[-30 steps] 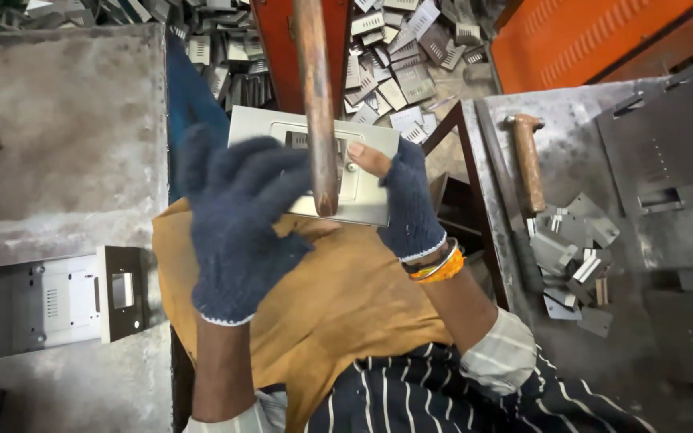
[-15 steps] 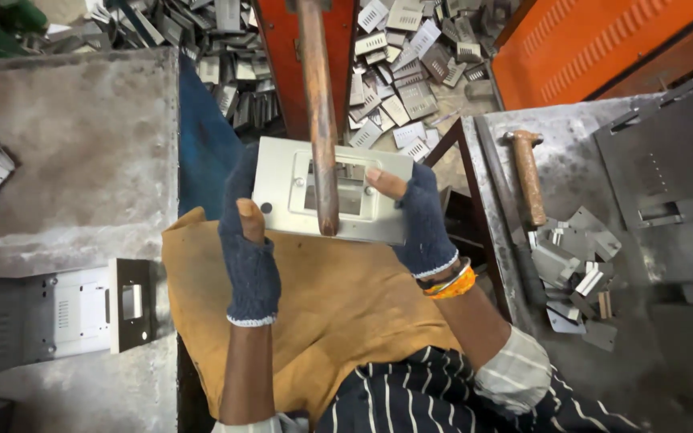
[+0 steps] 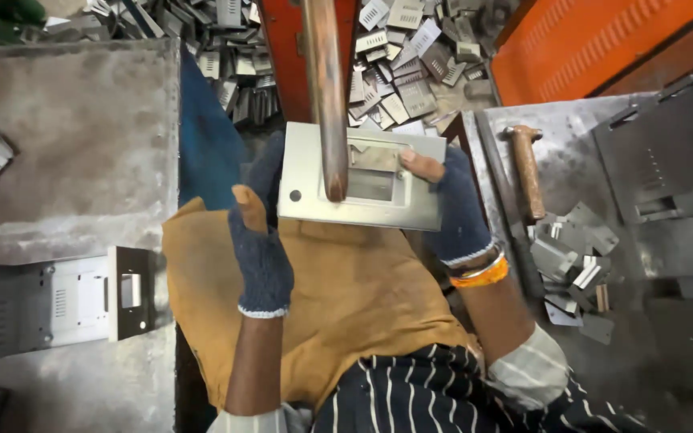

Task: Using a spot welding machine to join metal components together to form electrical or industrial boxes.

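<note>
A flat grey metal plate (image 3: 314, 180) with a rectangular cut-out and a small round hole lies across my lap, under a vertical copper-coloured rod (image 3: 326, 88) whose tip meets the plate. My left hand (image 3: 260, 240), in a blue knit glove with bare fingertips, grips the plate's left edge. My right hand (image 3: 451, 204), gloved the same way and wearing an orange bangle, holds the plate's right edge with the thumb on top. A mustard cloth (image 3: 362, 297) covers my lap.
A hammer (image 3: 525, 168) with a wooden handle lies on the right metal table (image 3: 571, 120) beside small metal offcuts (image 3: 571, 269). A grey box-shaped panel (image 3: 50, 301) rests on the left bench (image 3: 66, 152). Many stamped metal pieces (image 3: 411, 48) are piled on the floor ahead, near orange machine parts (image 3: 587, 40).
My left hand came down from in front of the plate to grip its left edge. The plate has shifted under the rod, and the view moved closer.
</note>
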